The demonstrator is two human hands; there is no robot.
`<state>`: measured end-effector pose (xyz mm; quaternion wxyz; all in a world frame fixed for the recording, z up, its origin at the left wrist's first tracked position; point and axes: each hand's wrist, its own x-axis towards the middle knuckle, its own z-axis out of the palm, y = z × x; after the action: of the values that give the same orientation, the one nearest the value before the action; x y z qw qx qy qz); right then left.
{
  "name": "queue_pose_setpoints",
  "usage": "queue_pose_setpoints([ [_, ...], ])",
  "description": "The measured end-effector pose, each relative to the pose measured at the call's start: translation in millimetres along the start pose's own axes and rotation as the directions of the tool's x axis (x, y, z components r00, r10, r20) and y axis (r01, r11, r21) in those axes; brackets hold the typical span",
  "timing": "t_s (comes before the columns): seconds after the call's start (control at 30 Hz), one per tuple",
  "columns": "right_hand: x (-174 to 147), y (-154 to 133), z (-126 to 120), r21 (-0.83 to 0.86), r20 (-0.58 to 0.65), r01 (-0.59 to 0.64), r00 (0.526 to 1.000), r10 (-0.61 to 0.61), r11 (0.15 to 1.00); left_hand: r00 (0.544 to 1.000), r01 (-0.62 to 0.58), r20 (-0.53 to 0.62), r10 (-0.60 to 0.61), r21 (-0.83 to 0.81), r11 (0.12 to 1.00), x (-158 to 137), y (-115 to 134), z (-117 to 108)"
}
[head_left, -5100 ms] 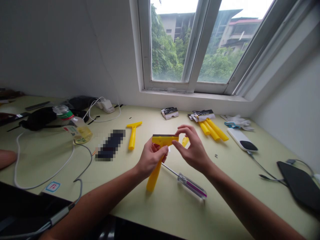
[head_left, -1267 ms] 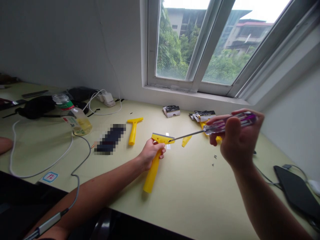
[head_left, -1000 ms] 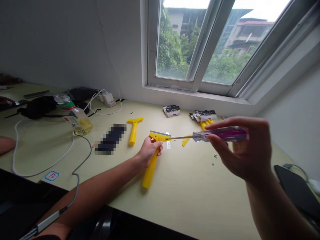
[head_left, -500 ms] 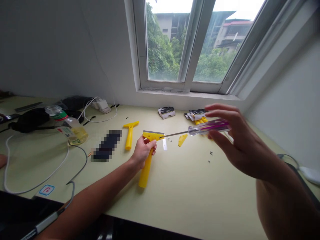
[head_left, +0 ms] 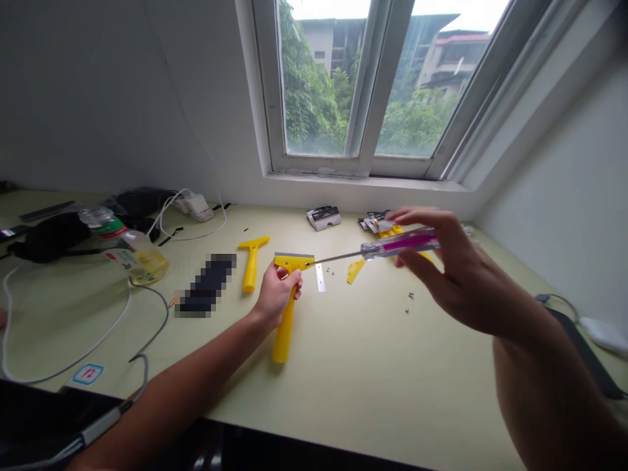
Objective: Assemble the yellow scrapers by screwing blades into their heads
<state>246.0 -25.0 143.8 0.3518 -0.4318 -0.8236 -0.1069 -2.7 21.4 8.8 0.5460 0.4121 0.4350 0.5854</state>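
Note:
My left hand (head_left: 279,292) is closed around the neck of a yellow scraper (head_left: 283,333), whose head with its metal blade edge points away from me. A screwdriver (head_left: 400,245) with a clear and purple handle is in my right hand (head_left: 456,268). Its shaft runs left, and the tip rests at a screw on the right side of the scraper's head. The thumb and fingers of my right hand are around the handle's rear end. Just right of the scraper lie a loose blade (head_left: 320,278) and small screws (head_left: 328,269). A yellow cover piece (head_left: 355,270) lies farther right.
A second yellow scraper part (head_left: 250,268) and a pixelated dark object (head_left: 207,285) lie to the left. Behind them stand a bottle (head_left: 132,252) and cables. Small boxes (head_left: 324,217) sit near the window wall. More screws (head_left: 409,302) lie right of centre on the table (head_left: 343,379).
The whole view has shifted slightly, so everything appears a little farther left. The screwdriver stays at the scraper's head, and its handle and my right-hand fingers have turned slightly.

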Motion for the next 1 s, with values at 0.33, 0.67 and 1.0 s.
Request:
queue_pose_setpoints([
  [0.33,1,3,9,0.038,-0.061,-0.061,0.996,0.063,0.997,1.000,0.001,-0.016,-0.001,0.006,1.000,1,-1,0],
  [0.67,3,2,13,0.041,-0.079,-0.004,0.997,0.007,0.999,1.000,-0.002,-0.024,0.001,-0.008,1.000,0,3,0],
  [1.0,2,-6,19,0.065,-0.071,-0.046,0.996,0.051,0.997,0.999,0.042,-0.019,-0.043,-0.031,0.999,0,-2,1],
])
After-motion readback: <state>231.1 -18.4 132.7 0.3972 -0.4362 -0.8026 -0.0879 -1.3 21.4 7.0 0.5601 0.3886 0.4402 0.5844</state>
